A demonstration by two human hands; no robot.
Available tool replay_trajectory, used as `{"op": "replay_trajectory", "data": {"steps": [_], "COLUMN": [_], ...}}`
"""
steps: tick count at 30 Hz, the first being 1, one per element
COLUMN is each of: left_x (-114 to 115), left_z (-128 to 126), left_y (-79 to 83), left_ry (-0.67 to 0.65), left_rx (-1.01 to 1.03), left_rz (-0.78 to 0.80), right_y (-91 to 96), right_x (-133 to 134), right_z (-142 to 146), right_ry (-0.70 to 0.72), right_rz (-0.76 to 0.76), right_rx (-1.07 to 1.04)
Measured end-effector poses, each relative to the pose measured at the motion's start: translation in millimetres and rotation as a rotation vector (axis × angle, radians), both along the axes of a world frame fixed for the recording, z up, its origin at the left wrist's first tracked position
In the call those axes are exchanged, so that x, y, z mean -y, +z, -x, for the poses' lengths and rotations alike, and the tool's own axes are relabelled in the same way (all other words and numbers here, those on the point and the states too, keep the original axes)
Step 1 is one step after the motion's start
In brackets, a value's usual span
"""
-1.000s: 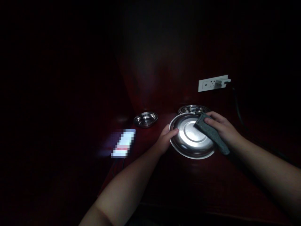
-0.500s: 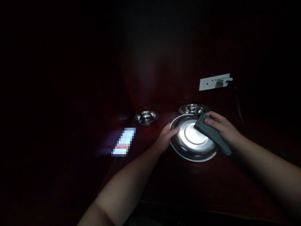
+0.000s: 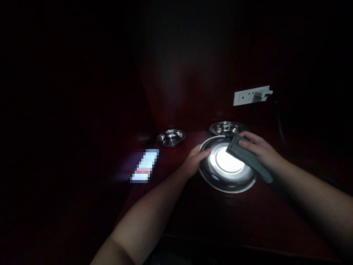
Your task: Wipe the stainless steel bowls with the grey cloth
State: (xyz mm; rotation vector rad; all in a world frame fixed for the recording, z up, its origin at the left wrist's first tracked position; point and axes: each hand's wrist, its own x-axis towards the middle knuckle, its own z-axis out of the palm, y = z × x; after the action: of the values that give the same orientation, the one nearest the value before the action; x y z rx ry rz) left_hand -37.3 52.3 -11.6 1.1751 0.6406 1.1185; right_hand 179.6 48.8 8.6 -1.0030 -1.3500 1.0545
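A shiny steel bowl (image 3: pixel 212 171) is held up above the dark red table, its underside turned toward me and glaring with light. My left hand (image 3: pixel 194 161) grips its left rim, thumb on the outer wall and fingers behind. My right hand (image 3: pixel 257 147) is closed on a grey-green cloth (image 3: pixel 245 156), pressing it over the bowl's upper right rim. The cloth's loose end hangs down past the bowl's right side. Fingers behind the bowl and cloth are partly hidden.
Behind the held bowl stands a stack of steel bowls (image 3: pixel 227 127). Another steel bowl (image 3: pixel 171 138) sits further left, near a lit phone (image 3: pixel 145 165) with a cable. On the back wall is a white socket plate (image 3: pixel 251 95) with a plug and dark cord.
The bowl has tilted slightly, its lower edge coming a little down and right. Along the rim, the cloth in my right hand has shifted slightly left. My left hand keeps its hold.
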Motion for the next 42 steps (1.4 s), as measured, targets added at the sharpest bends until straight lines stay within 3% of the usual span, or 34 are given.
{"op": "replay_trajectory", "data": {"steps": [11, 17, 22, 26, 42], "left_x": [-5.5, -12.9, -6.4, -1.1, -2.6], "left_z": [1.4, 3.2, 5.5, 4.8, 2.1], "left_y": [-7.5, -9.7, -14.4, -15.5, -7.3], "left_ry": [-0.008, 0.033, -0.075, -0.062, 0.014], "left_rx": [0.048, 0.23, 0.11, 0.026, 0.075], "left_rz": [0.03, 0.104, 0.108, 0.069, 0.046], "right_y": [-5.2, -3.4, -1.8, -3.2, -3.9], "right_x": [-3.8, -2.3, -1.5, -1.1, -2.3], "right_z": [-0.9, -0.2, 2.8, 3.9, 0.8], "right_ry": [-0.001, -0.187, -0.32, -0.297, -0.175], "right_rz": [-0.017, -0.058, -0.086, -0.073, 0.02], "right_rx": [-0.009, -0.16, -0.262, -0.221, -0.136]}}
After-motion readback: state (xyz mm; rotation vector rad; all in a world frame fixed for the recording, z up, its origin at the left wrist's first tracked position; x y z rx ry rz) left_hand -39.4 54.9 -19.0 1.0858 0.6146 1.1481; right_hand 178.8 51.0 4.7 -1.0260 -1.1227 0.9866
